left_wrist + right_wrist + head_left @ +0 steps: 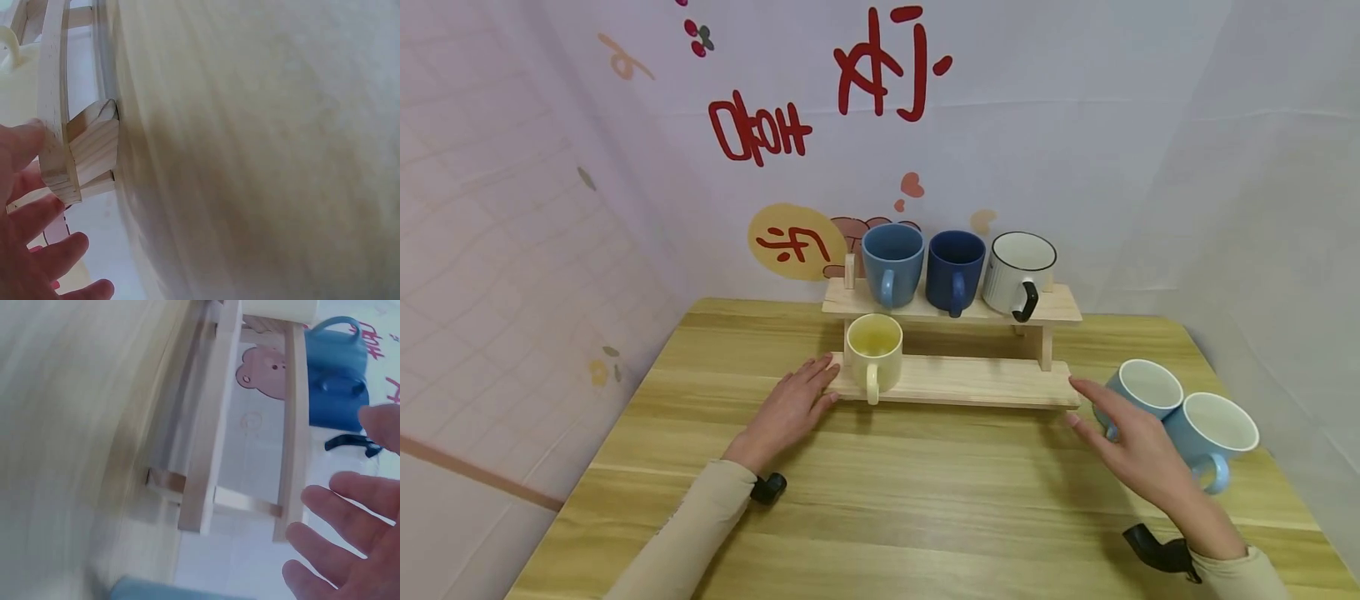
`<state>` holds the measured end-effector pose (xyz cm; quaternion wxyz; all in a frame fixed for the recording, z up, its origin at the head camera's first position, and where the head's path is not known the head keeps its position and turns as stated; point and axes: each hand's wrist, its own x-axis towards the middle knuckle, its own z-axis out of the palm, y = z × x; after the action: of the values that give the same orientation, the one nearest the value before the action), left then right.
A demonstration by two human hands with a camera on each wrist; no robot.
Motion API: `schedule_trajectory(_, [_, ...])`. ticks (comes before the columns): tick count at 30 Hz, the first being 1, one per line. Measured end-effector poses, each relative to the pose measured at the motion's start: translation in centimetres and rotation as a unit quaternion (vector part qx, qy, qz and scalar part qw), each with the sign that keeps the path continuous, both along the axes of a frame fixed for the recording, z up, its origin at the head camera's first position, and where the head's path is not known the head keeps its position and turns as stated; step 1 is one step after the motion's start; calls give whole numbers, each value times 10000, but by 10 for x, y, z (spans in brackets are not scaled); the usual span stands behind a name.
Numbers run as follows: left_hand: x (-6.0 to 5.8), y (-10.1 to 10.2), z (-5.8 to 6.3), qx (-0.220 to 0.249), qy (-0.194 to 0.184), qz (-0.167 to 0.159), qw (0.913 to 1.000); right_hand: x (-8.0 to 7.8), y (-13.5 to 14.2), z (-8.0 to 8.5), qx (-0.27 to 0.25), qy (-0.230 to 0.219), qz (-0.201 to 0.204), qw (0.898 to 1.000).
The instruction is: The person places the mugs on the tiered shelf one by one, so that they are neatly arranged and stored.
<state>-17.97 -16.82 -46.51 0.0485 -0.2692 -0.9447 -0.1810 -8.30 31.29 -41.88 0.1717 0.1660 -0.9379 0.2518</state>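
Observation:
A two-tier wooden shelf (pixel 970 382) stands on the table. My left hand (pixel 787 408) touches the left end of its lower board, thumb by the front edge, the other fingers loosely spread at the end. A pale yellow mug (pixel 887 367) sits on that board close by. My right hand (pixel 1138 454) hovers at the board's right end, fingers loosely extended and holding nothing. Beside and partly behind it are two light blue mugs, one nearer the shelf (pixel 1122 385) and one farther right (pixel 1183 433).
On the upper board stand a blue mug (pixel 904 271), a navy mug (pixel 942 279) and a white mug (pixel 1003 283) with black rim and handle. A white printed cloth (pixel 1075 167) hangs behind the wooden table (pixel 940 508).

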Motion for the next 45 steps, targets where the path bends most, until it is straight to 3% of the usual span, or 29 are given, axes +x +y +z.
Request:
schedule_trajectory(3, [-1, 1, 0, 38, 83, -38, 10000, 9, 8, 2, -336, 270, -208, 9989])
schedule_trajectory(9, [-2, 0, -3, 67, 182, -18, 9998, 26, 21, 9, -1210, 192, -593, 9907])
schedule_trajectory(17, [-3, 0, -6, 152, 263, -45, 9995, 46, 37, 8, -1599, -415, -1088, 9802])
schedule_trajectory(24, [-3, 1, -6, 208, 299, -12, 9993, 58, 47, -5, -1755, -890, -1246, 9725])
schedule_trajectory(37, [-4, 2, -4, 179, 362, 34, 9992, 55, 49, -37, -2094, -1500, -1295, 9575])
schedule_trajectory(45, [-4, 3, -4, 218, 315, 44, 9993, 42, 49, -42, -2330, -2060, -1748, 9342])
